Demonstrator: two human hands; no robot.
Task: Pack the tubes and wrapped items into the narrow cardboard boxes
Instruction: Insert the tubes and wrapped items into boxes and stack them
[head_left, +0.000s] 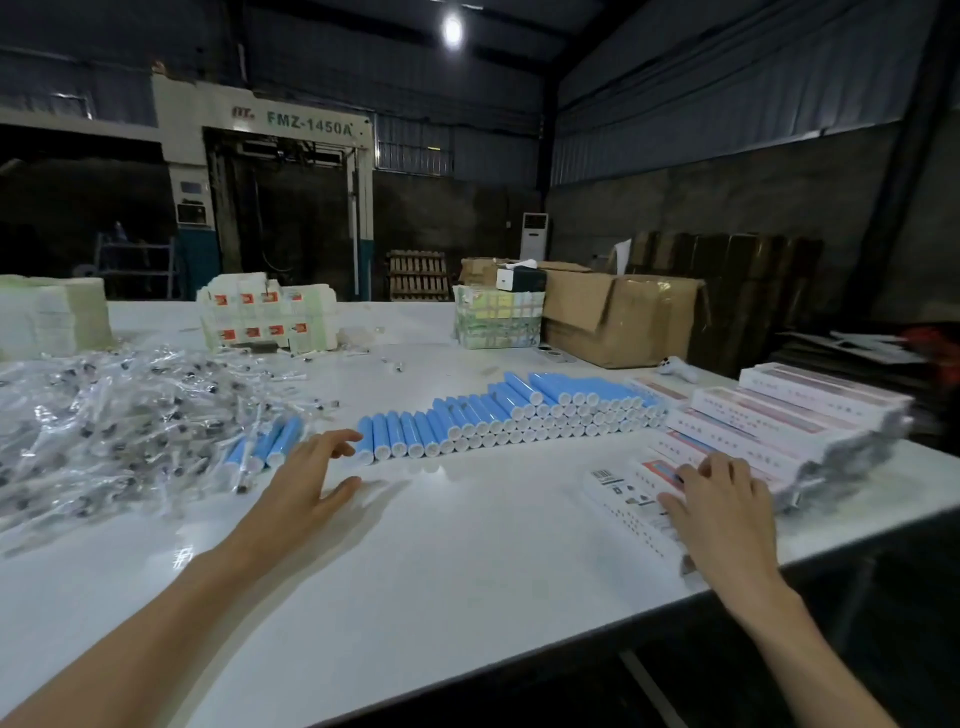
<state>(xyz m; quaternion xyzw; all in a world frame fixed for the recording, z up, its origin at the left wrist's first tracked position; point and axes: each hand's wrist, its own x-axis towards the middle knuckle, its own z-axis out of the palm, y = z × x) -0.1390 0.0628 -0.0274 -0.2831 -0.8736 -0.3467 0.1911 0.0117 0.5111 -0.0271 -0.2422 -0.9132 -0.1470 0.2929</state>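
Nearest me, the person's right hand lies palm down on a narrow white box near the right edge of the white table. Its fingers are spread over the top and the thumb is against the box's side. The box lies flat. I can make out a barcode at its left end and small icons and rows of print, too small to read, and I cannot tell what is inside. The left hand hovers over the table with fingers apart, holding nothing. It is just beside a few loose blue tubes at the edge of a heap of clear-wrapped items.

Behind the hands, a long bank of blue tubes with white ends lies stacked in tiers. To its right is a stack of narrow boxes, closed, with pink panels and lettering I cannot read.

Further back stand white cartons with red labels, a pale stack at far left, a bundle of green-and-yellow packs, and a brown carton with flaps open, contents hidden.

Beyond the table a machine reads "FMZ-1450A".
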